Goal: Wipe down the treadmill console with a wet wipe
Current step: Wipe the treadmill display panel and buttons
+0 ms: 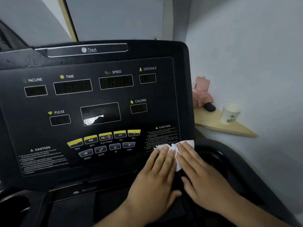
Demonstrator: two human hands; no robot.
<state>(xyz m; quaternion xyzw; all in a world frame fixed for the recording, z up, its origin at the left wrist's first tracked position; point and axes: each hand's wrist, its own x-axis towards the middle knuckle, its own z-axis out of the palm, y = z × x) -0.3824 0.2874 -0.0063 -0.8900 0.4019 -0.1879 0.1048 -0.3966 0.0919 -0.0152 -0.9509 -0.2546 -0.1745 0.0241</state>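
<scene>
- Wipe [176,149]: lies flat on the console [98,99] at its lower right corner, over the right caution text.
- Left hand [154,181]: fingers straight, pressing the wipe's left part.
- Right hand [203,177]: fingers straight, pressing the wipe's right part.
- Both hands side by side.

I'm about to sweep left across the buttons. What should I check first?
1. Wet wipe lies on the console, at its lower right corner: ok.
2. Wipe spread flat: not ok, it is bunched between the hands.
3. Left hand presses the wipe with straight fingers: ok.
4. Right hand presses it too: ok.
5. SPEED display looks unlit: ok.
6. Nothing lies on the yellow buttons: ok.
7. Wipe moist enough: cannot tell.
</scene>
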